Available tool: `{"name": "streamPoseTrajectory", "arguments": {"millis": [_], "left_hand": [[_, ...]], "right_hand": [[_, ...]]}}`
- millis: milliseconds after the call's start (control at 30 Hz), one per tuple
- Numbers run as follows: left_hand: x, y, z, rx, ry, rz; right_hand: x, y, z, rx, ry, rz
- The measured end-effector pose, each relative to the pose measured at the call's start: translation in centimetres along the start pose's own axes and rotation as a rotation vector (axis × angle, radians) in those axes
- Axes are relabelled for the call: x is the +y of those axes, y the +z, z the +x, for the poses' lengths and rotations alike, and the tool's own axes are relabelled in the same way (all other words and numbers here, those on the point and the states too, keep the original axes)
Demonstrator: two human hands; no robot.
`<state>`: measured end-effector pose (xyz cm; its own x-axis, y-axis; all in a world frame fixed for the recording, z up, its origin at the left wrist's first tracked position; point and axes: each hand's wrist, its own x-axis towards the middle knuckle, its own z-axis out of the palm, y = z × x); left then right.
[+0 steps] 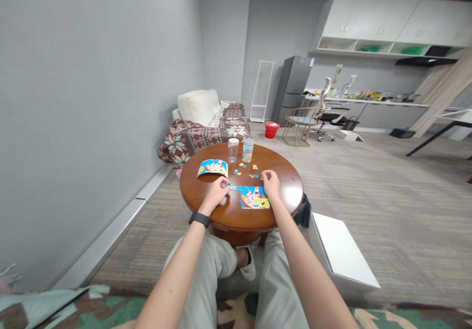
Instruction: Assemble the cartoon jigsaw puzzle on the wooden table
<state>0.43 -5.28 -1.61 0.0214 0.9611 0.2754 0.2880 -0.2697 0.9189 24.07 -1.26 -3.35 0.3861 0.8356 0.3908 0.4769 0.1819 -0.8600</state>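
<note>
A partly assembled jigsaw puzzle with yellow and pink cartoon figures on blue lies flat on the round wooden table. At its upper left, my left hand pinches a small blue puzzle piece. My right hand is over the puzzle's right edge, fingers closed at the fingertips; a bit of yellow shows there, too small to make out. Between the hands and the jars lie several loose puzzle pieces. A curved picture sheet with a similar cartoon stands behind my left hand.
A clear jar with a white lid and a cartoon-labelled jar stand at the table's far side. A white box is on the floor to the right. Behind are a covered sofa, a red bucket and chairs.
</note>
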Motion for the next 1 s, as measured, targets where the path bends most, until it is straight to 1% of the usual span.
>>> {"name": "streamPoseTrajectory", "arguments": {"millis": [133, 233, 300, 433, 700, 867, 1000], "left_hand": [[-0.4, 0.0, 0.0, -0.001, -0.016, -0.042], [-0.9, 0.2, 0.2, -0.036, -0.085, -0.136], [-1.2, 0.3, 0.3, -0.042, -0.105, -0.188], [-1.1, 0.3, 0.3, -0.054, -0.089, -0.232], [-0.3, 0.1, 0.0, -0.069, -0.063, -0.221], [-0.2, 0.1, 0.0, -0.077, -0.074, -0.282], [-0.1, 0.1, 0.1, -0.077, -0.078, -0.291]], "right_hand": [[0.2, -0.1, 0.2, 0.039, 0.051, -0.03], [0.2, 0.0, 0.1, 0.026, 0.087, -0.056], [0.0, 0.0, 0.0, 0.007, 0.097, -0.063], [-0.3, -0.1, -0.2, -0.011, 0.124, -0.049], [-0.1, -0.3, -0.1, -0.011, 0.145, 0.033], [-0.1, -0.3, -0.1, 0.01, 0.148, 0.028], [-0.1, -0.4, -0.2, 0.023, 0.153, 0.007]]}}
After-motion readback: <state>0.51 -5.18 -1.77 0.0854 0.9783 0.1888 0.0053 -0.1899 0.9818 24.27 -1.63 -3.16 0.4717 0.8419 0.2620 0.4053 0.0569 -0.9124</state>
